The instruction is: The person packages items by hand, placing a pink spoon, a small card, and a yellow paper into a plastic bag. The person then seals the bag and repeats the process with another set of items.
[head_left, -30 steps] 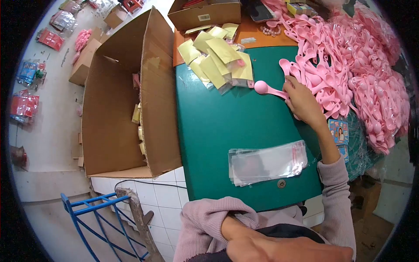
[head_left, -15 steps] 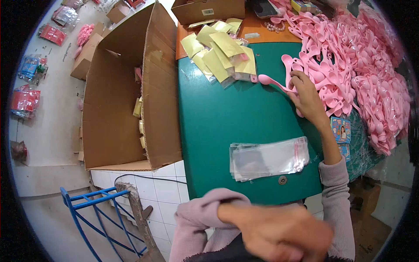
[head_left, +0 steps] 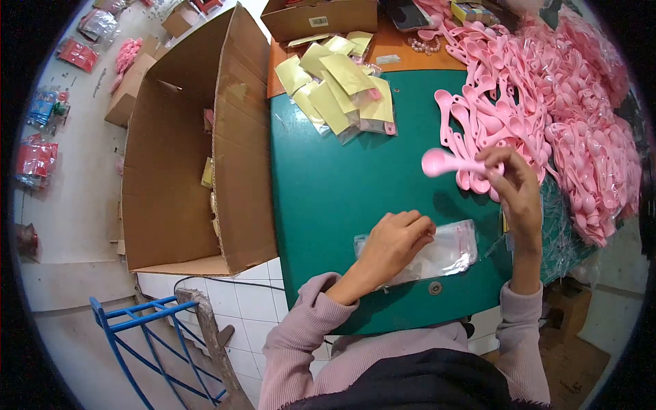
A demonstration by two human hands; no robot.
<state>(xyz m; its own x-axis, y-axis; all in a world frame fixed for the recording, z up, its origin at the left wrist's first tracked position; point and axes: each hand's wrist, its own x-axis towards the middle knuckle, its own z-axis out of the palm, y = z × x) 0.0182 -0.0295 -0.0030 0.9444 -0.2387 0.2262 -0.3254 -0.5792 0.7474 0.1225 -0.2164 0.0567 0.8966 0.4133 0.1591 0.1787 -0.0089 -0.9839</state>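
Head view: a pink spoon [head_left: 444, 163] hangs above the green tabletop [head_left: 335, 184], held by the right hand [head_left: 523, 195]. Its round bowl points left and looks slightly blurred, its smooth handle runs right into the grip, and a dark shadow lies on the green surface below. The fingers of the right hand are clamped on the handle. The left hand [head_left: 396, 246] is over the clear bags [head_left: 451, 249], its fingers bent; whether their tips are together or pinch a bag, I cannot tell. The bags lie in a loose, shiny stack near the front edge, partly covered by that hand, with a round metal fitting [head_left: 435, 288] just beside them.

At the left side of the tabletop stands a tall, open cardboard box [head_left: 246, 150], with a few yellow and pink items visible inside. A smaller brown box [head_left: 320, 22] sits at the far edge; its contents are hard to make out. Near it, clear packets with yellow cards [head_left: 335, 85] lie in an overlapping heap. Loose pink spoons [head_left: 495, 116] are piled on the right, beside more spoons in clear plastic [head_left: 591, 171].

Bare green surface spreads between the big box, the packets, the spoon pile and the bags, leaving open room left of the held spoon.
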